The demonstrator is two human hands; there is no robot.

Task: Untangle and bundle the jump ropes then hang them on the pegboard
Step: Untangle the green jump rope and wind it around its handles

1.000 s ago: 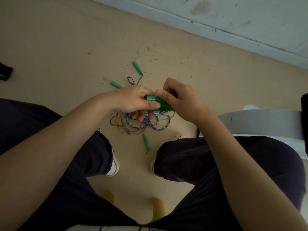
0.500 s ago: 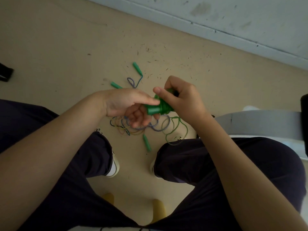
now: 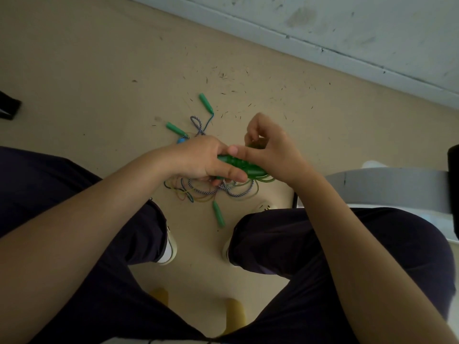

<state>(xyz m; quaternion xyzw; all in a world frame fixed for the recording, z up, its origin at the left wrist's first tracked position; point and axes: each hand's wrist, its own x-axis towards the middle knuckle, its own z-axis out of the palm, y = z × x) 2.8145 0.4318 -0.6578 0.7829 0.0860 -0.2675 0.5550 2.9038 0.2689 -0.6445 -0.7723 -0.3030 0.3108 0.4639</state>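
Above my knees both hands work on a bundled green jump rope, its dark green handles wrapped with green cord. My left hand grips the bundle's left end with fingers and thumb curled round it. My right hand holds the right end, thumb laid along the top, and its fingertips pinch a thin strand above. Loose green cord loops hang under the bundle. On the floor below lies a tangle of ropes: a blue-white braided one, thin coloured cords, and light green handles.
I sit with dark-trousered legs apart, white shoes on the tan floor. A grey chair seat stands at right. A pale wall runs along the top. A dark object sits at the far left edge.
The bundle has turned and my left hand has closed round its left end again. The hanging green loops are shorter, drawn up close under the bundle. My right hand's fingers have lifted above it.
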